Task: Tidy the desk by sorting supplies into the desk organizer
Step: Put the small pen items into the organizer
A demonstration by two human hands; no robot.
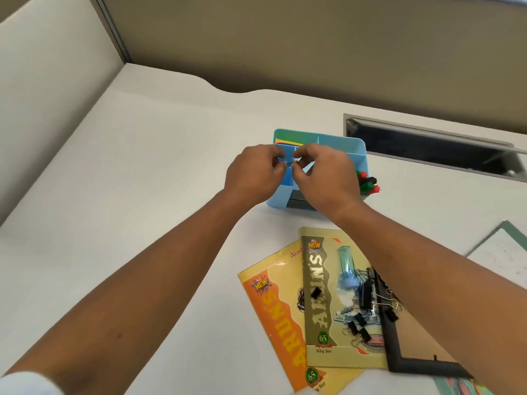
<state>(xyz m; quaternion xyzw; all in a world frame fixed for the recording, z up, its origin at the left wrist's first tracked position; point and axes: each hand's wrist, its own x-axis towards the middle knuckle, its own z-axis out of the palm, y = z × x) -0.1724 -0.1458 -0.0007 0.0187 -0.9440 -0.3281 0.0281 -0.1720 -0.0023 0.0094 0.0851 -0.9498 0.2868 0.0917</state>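
A light blue desk organizer [353, 146] stands on the white desk, with coloured paper in its back left compartment. My left hand [253, 175] and my right hand [322, 178] hover over its front compartments, fingertips pinched together on one small thin item [291, 163] between them; it is too small to identify. Red and green pieces [368, 183] stick out at the organizer's right side. Nearer to me, several black binder clips [359, 326] and a clear blue tube [346, 266] lie on two yellow notebooks [316, 309].
A black-framed board [396, 349] lies under my right forearm, partly over the notebooks. A dark recessed slot [433, 143] opens in the desk behind the organizer. Partition walls close off the left and back. A pale sheet [502, 252] sits at the right edge.
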